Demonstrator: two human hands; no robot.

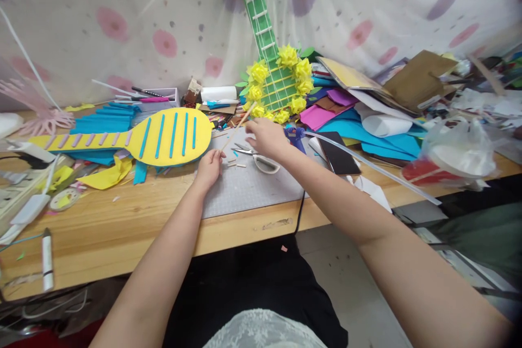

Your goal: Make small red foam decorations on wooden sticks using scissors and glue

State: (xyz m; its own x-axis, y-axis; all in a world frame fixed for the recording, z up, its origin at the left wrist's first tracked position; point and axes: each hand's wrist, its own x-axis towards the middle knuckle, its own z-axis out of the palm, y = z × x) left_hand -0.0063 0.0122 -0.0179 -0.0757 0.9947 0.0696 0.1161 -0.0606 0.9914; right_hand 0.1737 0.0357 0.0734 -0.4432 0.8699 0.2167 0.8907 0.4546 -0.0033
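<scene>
My left hand point(209, 168) is closed in a pinch on the lower end of a thin wooden stick point(237, 127), which slants up and to the right. My right hand point(267, 137) hovers just right of the stick, its fingers slightly bent and apart, with nothing visible in them. Below it, scissors point(266, 165) with white handles lie on a grey cutting mat point(228, 201), beside several short cut stick pieces point(235, 163). Left of my hands lies a yellow paper instrument point(169, 138) with blue strips on its body and pink strips along its neck.
A green paper instrument point(261, 22) with yellow flowers leans at the back. Right of the mat are a blue glue gun point(295, 137), a long clear glue stick point(379, 168), a phone point(339, 153) and piled coloured paper point(350, 125). A marker point(48, 261) lies near the left edge.
</scene>
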